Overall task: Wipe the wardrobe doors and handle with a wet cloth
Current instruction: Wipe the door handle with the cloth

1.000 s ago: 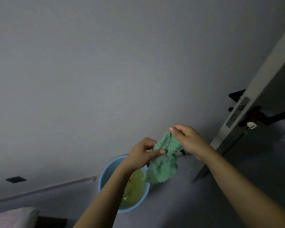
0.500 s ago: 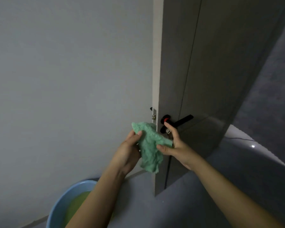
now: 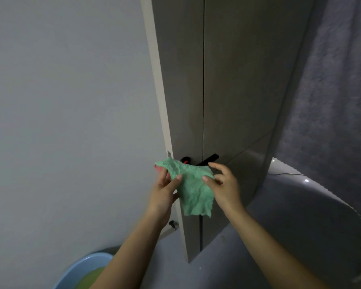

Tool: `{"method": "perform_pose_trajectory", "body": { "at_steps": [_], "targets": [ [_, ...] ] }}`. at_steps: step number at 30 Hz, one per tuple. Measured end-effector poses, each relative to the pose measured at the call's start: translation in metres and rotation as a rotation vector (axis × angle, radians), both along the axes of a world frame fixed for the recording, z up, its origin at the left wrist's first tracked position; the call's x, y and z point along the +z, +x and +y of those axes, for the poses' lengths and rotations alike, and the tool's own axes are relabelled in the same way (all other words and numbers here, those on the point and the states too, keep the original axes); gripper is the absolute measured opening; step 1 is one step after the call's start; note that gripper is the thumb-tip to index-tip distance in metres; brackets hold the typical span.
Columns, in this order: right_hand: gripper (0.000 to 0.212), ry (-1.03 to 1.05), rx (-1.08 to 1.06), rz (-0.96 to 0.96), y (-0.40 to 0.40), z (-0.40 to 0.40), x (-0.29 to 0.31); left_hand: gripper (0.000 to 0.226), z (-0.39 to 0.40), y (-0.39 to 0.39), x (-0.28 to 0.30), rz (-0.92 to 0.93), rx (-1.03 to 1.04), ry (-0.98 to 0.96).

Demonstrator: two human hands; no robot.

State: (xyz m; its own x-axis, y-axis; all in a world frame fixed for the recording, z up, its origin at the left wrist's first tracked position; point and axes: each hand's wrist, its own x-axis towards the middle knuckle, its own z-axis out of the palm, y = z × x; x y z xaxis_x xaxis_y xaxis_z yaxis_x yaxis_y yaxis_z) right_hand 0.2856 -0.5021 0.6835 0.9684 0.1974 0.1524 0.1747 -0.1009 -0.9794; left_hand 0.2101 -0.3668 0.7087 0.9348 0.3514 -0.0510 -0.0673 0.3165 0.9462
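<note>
A green cloth point(image 3: 193, 188) hangs spread between my two hands in front of the grey door point(image 3: 233, 101). My left hand point(image 3: 165, 190) pinches its upper left corner between thumb and fingers. My right hand point(image 3: 223, 184) pinches the cloth's upper right edge with the thumb, the other fingers spread. Just behind the cloth's top edge sits the black lever handle point(image 3: 208, 159) with a red part beside it, partly hidden by the cloth.
A blue basin point(image 3: 79, 270) of yellowish water stands on the floor at the lower left, below my left forearm. A plain grey wall point(image 3: 61, 122) fills the left. A small doorstop point(image 3: 172, 224) sticks out near the door's edge. A grey curtain point(image 3: 331, 101) hangs at the right.
The view has risen from the basin to the door. Both hands lifted the cloth up to handle height and spread it wider between them.
</note>
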Motion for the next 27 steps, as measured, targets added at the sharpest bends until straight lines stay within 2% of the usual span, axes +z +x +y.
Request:
{"method": "perform_pose_trajectory", "body": {
  "at_steps": [4, 7, 9, 11, 13, 16, 18, 20, 23, 27],
  "targets": [
    [0.031, -0.057, -0.086, -0.142, 0.013, -0.001, 0.005, 0.025, 0.013, 0.000, -0.001, 0.086, 0.168, 0.177],
    [0.029, -0.124, -0.108, -0.243, 0.021, -0.004, 0.008, 0.049, 0.024, 0.002, -0.005, 0.128, 0.293, 0.294],
    [0.025, -0.186, -0.113, -0.332, 0.024, -0.006, 0.010, 0.058, 0.030, 0.003, -0.008, 0.121, 0.289, 0.409],
    [0.021, -0.222, -0.075, -0.388, 0.028, -0.008, 0.012, 0.051, 0.032, 0.004, -0.008, 0.122, 0.247, 0.517],
    [0.022, -0.278, 0.003, -0.373, 0.035, -0.011, 0.013, 0.035, 0.032, 0.005, -0.007, 0.144, 0.236, 0.616],
    [0.022, -0.414, 0.075, -0.331, 0.047, -0.016, 0.008, 0.017, 0.031, 0.011, -0.007, 0.159, 0.279, 0.777],
    [0.023, -0.454, 0.060, -0.366, 0.055, -0.020, 0.002, 0.014, 0.029, 0.018, -0.010, 0.147, 0.326, 0.859],
    [0.023, -0.435, 0.056, -0.381, 0.062, -0.025, -0.004, 0.016, 0.027, 0.025, -0.012, 0.120, 0.328, 0.852],
    [0.023, -0.509, 0.039, -0.385, 0.075, -0.030, -0.013, 0.018, 0.018, 0.037, -0.014, 0.124, 0.214, 0.806],
    [0.023, -0.531, -0.118, -0.337, 0.087, -0.028, -0.031, 0.013, 0.005, 0.062, -0.015, 0.137, 0.202, 0.804]
  ]
}}
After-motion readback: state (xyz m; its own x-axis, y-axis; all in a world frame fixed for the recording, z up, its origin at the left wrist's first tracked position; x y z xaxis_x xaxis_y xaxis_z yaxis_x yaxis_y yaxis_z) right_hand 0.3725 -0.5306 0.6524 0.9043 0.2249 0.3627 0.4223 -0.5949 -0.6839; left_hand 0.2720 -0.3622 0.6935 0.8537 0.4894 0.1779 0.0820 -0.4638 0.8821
